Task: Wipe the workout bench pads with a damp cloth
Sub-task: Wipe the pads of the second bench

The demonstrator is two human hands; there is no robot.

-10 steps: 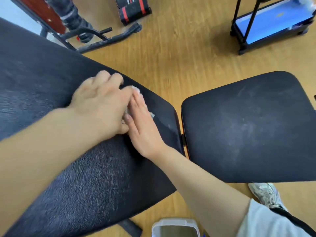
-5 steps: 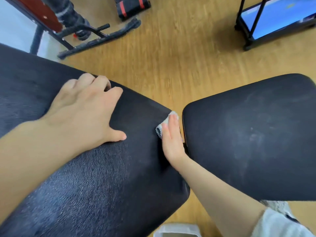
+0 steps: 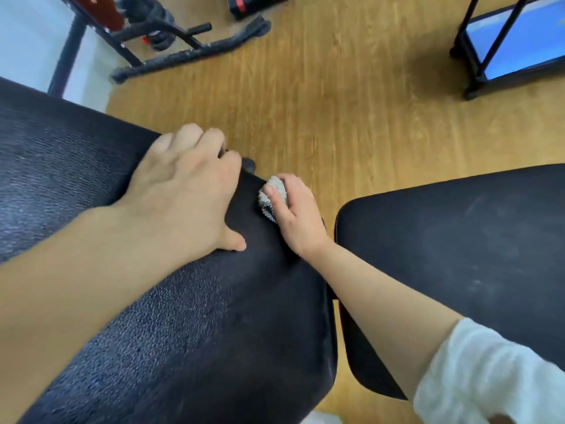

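The long black back pad of the bench fills the left and centre; the black seat pad lies to the right across a narrow gap. My left hand rests on the back pad's far edge, fingers curled over that edge. My right hand grips a small grey-white cloth bunched under its thumb and fingers, pressing it against the far right corner of the back pad. The seat pad shows pale dusty smears.
Wooden floor lies beyond both pads. Black exercise-frame bars stand at the upper left, a black and red item at the top, and a black rack with a blue shelf at the upper right.
My right hand has slid the cloth from the gap between the pads up along the back pad's right edge to its far corner. My left hand shifted right along the far edge.
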